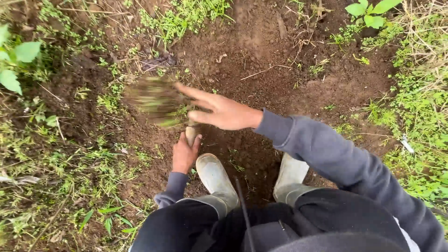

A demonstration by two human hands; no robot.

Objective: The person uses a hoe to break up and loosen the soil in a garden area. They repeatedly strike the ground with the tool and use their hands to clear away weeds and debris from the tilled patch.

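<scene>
View from above, looking down at my boots and the ground. My right hand (223,112) reaches across my body over the bare soil (261,56), fingers spread and open, holding nothing. Just beyond its fingertips a clump of weeds (156,100) shows as a green-brown blur, apart from the hand, above the left edge of the dug patch. My left hand (185,154) is lower, closed around the pale handle (191,134) of a tool standing in the soil; the tool's working end is hidden. My two pale rubber boots (217,179) stand on the near edge of the patch, the left boot just beside the left hand. Grass and low weeds (60,158) border the soil on the left and right edges; a leafy seedling (371,11) grows at the far right corner.
</scene>
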